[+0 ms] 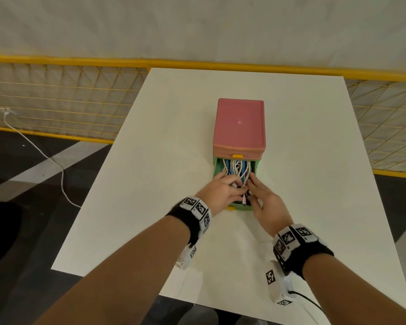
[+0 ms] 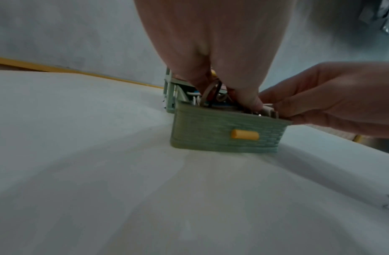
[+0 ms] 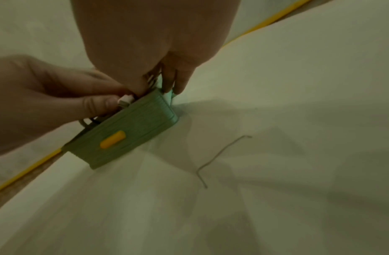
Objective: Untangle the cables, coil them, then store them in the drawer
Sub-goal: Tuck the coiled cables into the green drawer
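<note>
Pressing white and blue cables down into open green drawer on bench, left hand grip pinching white plug, right hand fingers curling onto bundle; risking loops springing over rim, jamming drawer on closing.

Green drawer, yellow handle, white and blue cables.
</note>
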